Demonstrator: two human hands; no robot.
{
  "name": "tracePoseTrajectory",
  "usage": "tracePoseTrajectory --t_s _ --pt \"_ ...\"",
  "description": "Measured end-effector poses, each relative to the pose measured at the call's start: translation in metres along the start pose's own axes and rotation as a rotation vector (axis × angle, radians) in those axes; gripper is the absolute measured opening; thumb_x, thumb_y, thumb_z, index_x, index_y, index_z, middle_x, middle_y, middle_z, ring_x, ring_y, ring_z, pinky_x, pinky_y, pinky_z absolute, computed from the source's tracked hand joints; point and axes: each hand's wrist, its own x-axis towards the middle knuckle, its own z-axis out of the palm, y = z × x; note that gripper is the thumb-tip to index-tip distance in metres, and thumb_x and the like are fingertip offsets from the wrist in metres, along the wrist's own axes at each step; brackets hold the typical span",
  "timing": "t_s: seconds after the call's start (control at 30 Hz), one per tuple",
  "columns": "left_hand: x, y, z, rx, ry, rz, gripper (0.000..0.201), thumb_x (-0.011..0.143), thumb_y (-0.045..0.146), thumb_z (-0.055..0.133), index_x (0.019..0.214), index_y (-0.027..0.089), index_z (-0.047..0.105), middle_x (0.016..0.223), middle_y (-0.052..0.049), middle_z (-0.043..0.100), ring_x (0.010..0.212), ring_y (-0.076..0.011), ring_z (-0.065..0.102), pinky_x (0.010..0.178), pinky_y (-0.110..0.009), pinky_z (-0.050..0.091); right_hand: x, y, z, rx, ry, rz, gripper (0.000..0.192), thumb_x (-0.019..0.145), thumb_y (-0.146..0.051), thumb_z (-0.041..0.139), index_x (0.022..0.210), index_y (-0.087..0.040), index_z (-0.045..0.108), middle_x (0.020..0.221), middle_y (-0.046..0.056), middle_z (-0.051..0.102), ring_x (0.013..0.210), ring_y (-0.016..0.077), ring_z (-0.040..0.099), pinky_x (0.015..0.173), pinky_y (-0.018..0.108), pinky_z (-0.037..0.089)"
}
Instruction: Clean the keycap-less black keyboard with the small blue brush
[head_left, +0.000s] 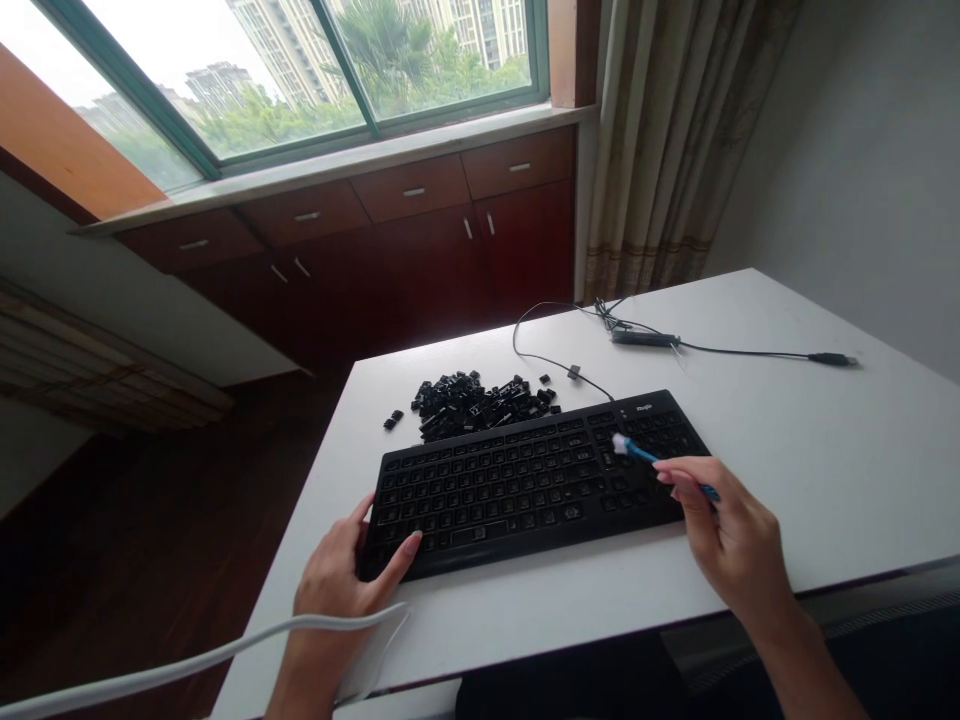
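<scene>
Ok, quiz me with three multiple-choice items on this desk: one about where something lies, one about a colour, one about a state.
1. Where is the pile of loose keycaps?
A. behind the keyboard
B. on the windowsill
C. under the right hand

2. What colour is the handle of the brush?
A. red
B. blue
C. yellow

3. What is the left hand doing?
A. lifted off the table
B. holding the brush
C. resting on the keyboard's near left corner

Answers: 1 A, the pile lies on the table just beyond the keyboard. 2 B, a blue handle with white bristles. 3 C, its fingers lie on that corner, while the right hand holds the brush.
</scene>
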Motion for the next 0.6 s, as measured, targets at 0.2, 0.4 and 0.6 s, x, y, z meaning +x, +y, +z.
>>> tracePoseTrajectory --t_s 0.2,0.4,0.6 --pt "0.001 -0.002 0.0 0.007 0.011 0.015 0.081 0.079 0.076 0.058 0.141 0.023 0.05 0.104 -0.006 0.064 0.09 -0.0261 0.062 0.084 -0.042 0.053 0.001 0.003 0.003 -0.031 -0.028 -0.075 0.028 0.098 -0.014 0.053 0.123 -0.025 0.061 0.112 0.004 0.067 0.102 0.0164 0.065 0.089 0.029 0.052" --pt "0.001 -0.001 0.0 -0.006 0.015 0.005 0.082 0.079 0.077 0.057 0.141 0.023 0.049 0.107 -0.007 0.064 0.092 -0.0261 0.062 0.086 -0.042 0.052 0.002 0.007 0.01 -0.066 -0.122 -0.088 0.025 0.099 -0.019 0.053 0.123 -0.022 0.058 0.114 0.008 0.065 0.107 0.0226 0.061 0.095 0.041 0.049" --pt "0.0 0.0 -0.001 -0.007 0.018 0.009 0.082 0.079 0.076 0.057 0.141 0.023 0.05 0.105 -0.007 0.064 0.091 -0.0263 0.062 0.085 -0.042 0.052 0.001 0.009 0.01 -0.094 -0.199 -0.155 0.038 0.098 -0.017 0.054 0.136 -0.025 0.054 0.118 0.009 0.063 0.108 0.0244 0.058 0.095 0.044 0.046"
